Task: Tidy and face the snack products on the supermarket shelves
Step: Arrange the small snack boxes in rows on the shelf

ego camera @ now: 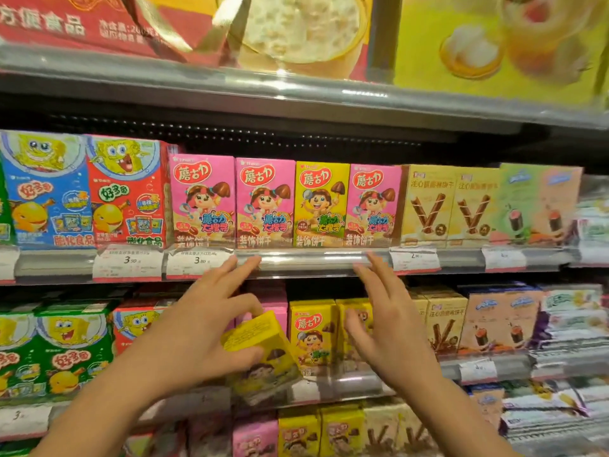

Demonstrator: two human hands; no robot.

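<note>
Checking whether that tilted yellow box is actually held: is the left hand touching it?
Touching. The head view shows the left hand with its thumb pressed on the face of the tilted yellow box and its fingers curled over the box's top edge.

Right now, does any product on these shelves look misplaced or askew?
Yes. One yellow box stands among pink boxes on the upper shelf. Below, the left hand holds a tilted yellow box, not squared with the row.
</note>
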